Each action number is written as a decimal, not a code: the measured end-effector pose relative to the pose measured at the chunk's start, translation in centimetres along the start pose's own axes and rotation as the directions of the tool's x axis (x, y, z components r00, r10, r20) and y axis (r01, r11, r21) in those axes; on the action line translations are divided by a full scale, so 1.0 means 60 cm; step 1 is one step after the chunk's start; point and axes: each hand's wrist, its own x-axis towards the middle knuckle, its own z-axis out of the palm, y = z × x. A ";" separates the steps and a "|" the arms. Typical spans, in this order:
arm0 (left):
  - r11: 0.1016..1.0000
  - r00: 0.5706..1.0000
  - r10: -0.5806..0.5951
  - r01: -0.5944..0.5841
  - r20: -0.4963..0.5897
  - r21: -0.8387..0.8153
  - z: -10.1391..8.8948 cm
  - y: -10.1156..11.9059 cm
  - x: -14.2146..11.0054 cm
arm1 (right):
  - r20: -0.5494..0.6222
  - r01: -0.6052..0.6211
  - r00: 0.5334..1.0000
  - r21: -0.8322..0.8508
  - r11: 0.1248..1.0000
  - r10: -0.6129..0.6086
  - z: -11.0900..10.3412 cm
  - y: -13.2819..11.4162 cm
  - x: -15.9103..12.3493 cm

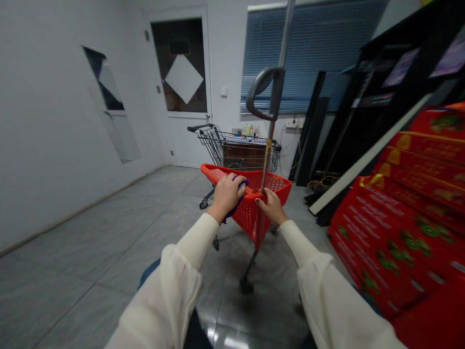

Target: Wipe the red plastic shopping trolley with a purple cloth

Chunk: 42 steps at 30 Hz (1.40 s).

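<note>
A red plastic shopping cart (250, 223) on dark legs with wheels stands in front of me. My left hand (228, 194) is closed on a purple cloth (232, 212), pressed against the near rim of the basket. Most of the cloth is hidden under the fingers. At the near corner of the rim, my right hand (273, 207) is closed on the edge, beside the foot of a metal pole (267, 162). The pole rises upright from that corner and carries a grey loop-shaped handle (267, 94).
Behind the red cart stands a black wire shopping cart (214, 140) with a brown box inside. Red printed cartons (395, 232) are stacked at the right, near dark panels and a leaning white board (366, 160). A white door (187, 138) is at the back.
</note>
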 end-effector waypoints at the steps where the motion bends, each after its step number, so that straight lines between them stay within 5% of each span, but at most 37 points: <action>1: 1.000 1.000 -0.014 0.014 0.001 -0.011 -0.001 -0.011 0.005 | -0.014 -0.026 1.000 -0.034 0.999 0.025 0.007 -0.012 0.000; 8: 0.968 0.976 -0.219 0.217 -0.003 0.124 -0.019 -0.024 -0.008 | -0.102 -0.082 0.993 -0.224 0.971 0.061 0.055 -0.092 -0.001; 13: 0.977 0.995 -0.090 0.082 0.032 0.196 -0.030 -0.009 -0.031 | 0.080 0.090 0.994 -0.238 0.967 -0.073 0.050 -0.066 0.001; 18: 0.919 0.945 -0.312 0.326 -0.097 0.220 -0.026 -0.032 -0.029 | 0.194 0.114 0.978 -0.208 0.971 -0.073 0.056 -0.057 -0.002; 24: 0.928 0.934 -0.301 0.333 -0.195 0.166 0.026 -0.006 -0.087 | 0.224 0.107 0.973 -0.254 0.961 -0.050 0.060 -0.091 -0.005; 27: 0.955 0.937 -0.237 0.273 -0.256 0.118 0.042 -0.023 -0.099 | 0.290 0.126 0.956 -0.249 0.960 -0.050 0.048 -0.103 -0.004; 30: 0.958 0.882 -0.230 0.280 -0.411 0.065 0.067 -0.050 -0.097 | 0.353 0.125 0.935 -0.216 0.968 -0.042 0.039 -0.115 -0.002; 34: 0.962 0.811 -0.216 0.272 -0.544 0.024 0.142 -0.059 -0.122 | 0.411 0.095 0.911 -0.148 0.984 -0.026 0.039 -0.127 0.001; 38: 0.994 0.867 -0.081 0.105 -0.492 0.020 0.197 -0.067 -0.159 | 0.457 0.082 0.888 -0.048 0.996 -0.051 0.041 -0.120 0.004; 42: 0.995 0.873 -0.077 0.096 -0.482 0.016 0.181 -0.084 -0.148 | 0.432 0.084 0.898 0.020 0.996 -0.085 0.049 -0.107 0.002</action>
